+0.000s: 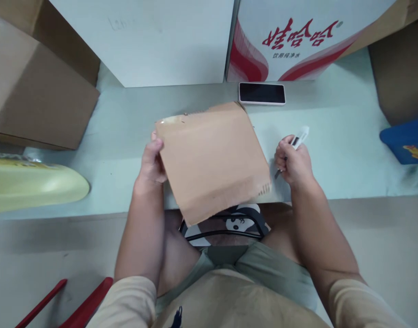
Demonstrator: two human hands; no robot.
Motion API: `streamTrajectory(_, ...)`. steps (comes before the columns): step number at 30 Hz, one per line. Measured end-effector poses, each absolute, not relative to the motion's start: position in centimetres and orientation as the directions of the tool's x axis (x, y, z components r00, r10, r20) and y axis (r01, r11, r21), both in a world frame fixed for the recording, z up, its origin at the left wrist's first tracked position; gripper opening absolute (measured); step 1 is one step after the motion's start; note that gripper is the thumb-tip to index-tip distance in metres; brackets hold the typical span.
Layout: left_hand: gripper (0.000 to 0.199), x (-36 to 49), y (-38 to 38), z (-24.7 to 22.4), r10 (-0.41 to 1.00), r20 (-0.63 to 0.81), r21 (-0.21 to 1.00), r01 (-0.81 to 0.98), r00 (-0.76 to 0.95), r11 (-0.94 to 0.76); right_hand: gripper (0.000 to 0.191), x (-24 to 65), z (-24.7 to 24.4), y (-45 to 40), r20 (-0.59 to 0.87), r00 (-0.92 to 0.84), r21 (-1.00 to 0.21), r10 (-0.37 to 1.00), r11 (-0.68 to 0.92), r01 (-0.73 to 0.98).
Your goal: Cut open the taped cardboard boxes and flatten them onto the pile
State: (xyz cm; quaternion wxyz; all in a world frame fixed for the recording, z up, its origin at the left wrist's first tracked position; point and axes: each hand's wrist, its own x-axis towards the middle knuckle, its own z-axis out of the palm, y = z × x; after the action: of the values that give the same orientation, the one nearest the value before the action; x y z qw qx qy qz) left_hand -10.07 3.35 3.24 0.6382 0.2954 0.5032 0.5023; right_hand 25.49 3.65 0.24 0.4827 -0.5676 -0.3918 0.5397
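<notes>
1. Nearest: person's lap in green shorts (280,269); panda-print item (236,223) behind a black bar between the knees, can't tell what it is.
2. Cardboard piece (215,159): in front of the person, tilted, near edge sticking out past the table edge over the lap. Can't tell if its underside touches the table (345,168).
3. Left hand (153,159): pinching the cardboard's left edge, thumb on top, other fingers mostly hidden.
4. Right hand (294,159): fist closed around a white cutter (300,137), dark end pointing back toward the cardboard but apart from it. Can't tell if the blade is out.
5. Step, my read: handling and positioning the cardboard, cutter held off to the side; no cutting contact.
6. Next move, my read: calls for steadying the cardboard on the table, left fingers clear of any blade path.
7. Farther: phone (262,93) lying just past the cardboard's far corner.
8. Farthest: white box (161,41) and red-and-white box (297,59), side by side.
</notes>
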Motion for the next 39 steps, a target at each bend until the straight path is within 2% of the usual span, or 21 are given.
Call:
streamTrajectory(2, 0.052, -9.8, 3.6, 3.3, 0.964, -0.264, 0.866, -0.445, -0.019, 0.228, 0.05, 25.4, 0.3, 3.4, -0.155, 0.177, -0.988, 0.972, -0.155, -0.015)
streamTrajectory(5, 0.047, -9.5, 4.0, 3.2, 0.97, -0.234, 0.837, -0.522, -0.07, 0.165, 0.047, 24.9, 0.4, 3.2, 0.123, 0.182, -0.962, 0.976, 0.072, 0.265)
streamTrajectory(8, 0.047, -9.2, 4.3, 2.8, 0.947, -0.303, 0.8, -0.569, -0.106, 0.192, 0.053, 24.3, 0.2, 3.4, 0.367, 0.054, -0.803, 0.929, 0.287, 0.522)
streamTrajectory(11, 0.051, -8.8, 4.3, 2.5, 0.941, -0.33, 0.787, -0.572, -0.072, 0.232, 0.055, 23.9, -0.2, 3.7, 0.467, 0.026, -0.66, 0.884, 0.329, 0.676)
streamTrajectory(14, 0.052, -8.2, 4.2, 2.2, 0.957, -0.288, 0.802, -0.554, -0.032, 0.222, 0.057, 23.7, -0.6, 3.6, 0.479, 0.03, -0.563, 0.877, 0.281, 0.778)
streamTrajectory(18, 0.054, -7.2, 4.3, 1.9, 0.989, -0.146, 0.857, -0.503, -0.024, 0.114, 0.069, 23.3, -0.7, 3.0, 0.355, 0.05, -0.578, 0.933, 0.177, 0.797)
streamTrajectory(23, 0.053, -6.4, 4.4, 1.6, 0.993, -0.12, 0.865, -0.492, -0.018, 0.096, 0.043, 22.9, -0.1, 2.9, 0.237, 0.19, -0.626, 0.953, 0.0, 0.78)
streamTrajectory(26, 0.046, -6.3, 4.5, 1.2, 0.989, -0.143, 0.866, -0.49, -0.043, 0.104, 0.042, 23.1, 0.3, 3.3, 0.196, 0.221, -0.634, 0.955, -0.048, 0.772)
streamTrajectory(29, 0.042, -6.5, 4.8, 0.9, 0.989, -0.143, 0.868, -0.483, -0.028, 0.112, 0.05, 23.6, 0.4, 3.5, 0.197, 0.158, -0.627, 0.968, 0.0, 0.779)
streamTrajectory(34, 0.057, -6.8, 4.8, 1.2, 0.989, -0.134, 0.866, -0.493, -0.067, 0.084, 0.062, 24.6, 0.3, 3.5, 0.229, 0.02, -0.597, 0.973, 0.124, 0.793)
streamTrajectory(39, 0.051, -7.4, 4.5, 1.5, 0.984, -0.164, 0.852, -0.513, -0.074, 0.103, 0.044, 25.4, -0.3, 3.8, 0.382, -0.071, -0.56, 0.921, 0.292, 0.775)
